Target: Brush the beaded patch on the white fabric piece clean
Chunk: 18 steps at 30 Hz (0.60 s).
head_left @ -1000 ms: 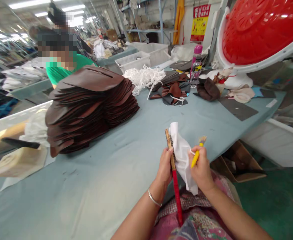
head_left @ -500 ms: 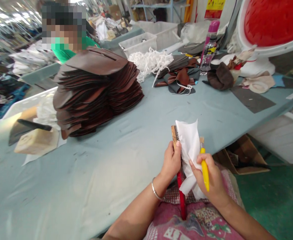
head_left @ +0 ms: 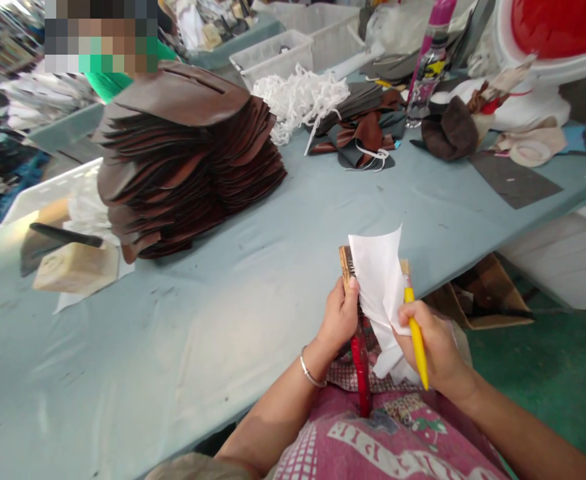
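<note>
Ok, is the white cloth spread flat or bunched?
Partly spread: the white cloth fans flat at the top but gathers lower down, beside the right hand.

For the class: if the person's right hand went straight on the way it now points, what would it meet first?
The white sheet, cloth or paper, comes first. The right hand, gripping a yellow-handled brush, points left towards it and seems to touch its edge, though depth is hard to judge.

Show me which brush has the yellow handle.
The slim paintbrush in the right hand: its handle is yellow, while the wire brush in the left hand has a red handle.
</note>
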Each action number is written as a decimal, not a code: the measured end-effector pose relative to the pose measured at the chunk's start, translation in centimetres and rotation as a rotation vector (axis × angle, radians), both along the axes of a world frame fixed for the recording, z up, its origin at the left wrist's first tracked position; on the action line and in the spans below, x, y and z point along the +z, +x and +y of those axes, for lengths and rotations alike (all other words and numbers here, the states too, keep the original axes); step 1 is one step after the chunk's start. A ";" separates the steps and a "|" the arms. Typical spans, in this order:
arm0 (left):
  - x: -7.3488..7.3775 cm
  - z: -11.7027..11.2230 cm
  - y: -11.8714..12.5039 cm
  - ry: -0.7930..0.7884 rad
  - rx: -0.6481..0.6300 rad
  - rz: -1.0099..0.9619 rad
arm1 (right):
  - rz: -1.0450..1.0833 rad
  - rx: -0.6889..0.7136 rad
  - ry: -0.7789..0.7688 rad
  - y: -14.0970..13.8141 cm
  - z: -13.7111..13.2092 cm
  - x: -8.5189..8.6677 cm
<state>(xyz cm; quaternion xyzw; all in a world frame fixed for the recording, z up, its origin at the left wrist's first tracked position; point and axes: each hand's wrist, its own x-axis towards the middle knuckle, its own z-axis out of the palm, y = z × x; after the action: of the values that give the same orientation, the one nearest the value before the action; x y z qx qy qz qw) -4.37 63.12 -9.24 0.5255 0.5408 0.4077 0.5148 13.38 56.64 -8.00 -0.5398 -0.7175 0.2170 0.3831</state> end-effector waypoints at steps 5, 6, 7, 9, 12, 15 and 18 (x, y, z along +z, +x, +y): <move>0.0 -0.5 -0.2 -0.012 -0.016 0.006 | -0.065 0.055 -0.019 1.1 -0.4 -0.1; 0.0 -0.6 -0.2 -0.019 -0.016 -0.010 | -0.072 0.066 -0.031 1.4 -0.4 -0.3; 0.0 -0.6 -0.2 -0.023 -0.017 -0.027 | -0.074 0.080 -0.045 1.6 -0.5 -0.4; -0.1 -0.8 -0.3 -0.016 -0.030 -0.042 | -0.066 0.113 -0.068 2.1 -0.6 -0.5; -0.2 -0.9 -0.3 -0.001 -0.046 -0.041 | -0.054 0.162 -0.069 2.5 -0.6 0.0; -0.2 -1.1 -0.4 -0.030 -0.052 -0.055 | -0.057 0.184 -0.057 2.9 -0.4 1.0; -0.2 -1.1 -0.5 -0.032 -0.092 -0.027 | -0.080 0.209 -0.044 3.2 -0.3 1.6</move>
<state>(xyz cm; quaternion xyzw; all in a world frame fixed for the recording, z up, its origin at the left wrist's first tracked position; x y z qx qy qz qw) -4.84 62.03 -9.49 0.5362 0.5156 0.3819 0.5485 16.58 56.30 -6.40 -0.4786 -0.7795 0.2497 0.3178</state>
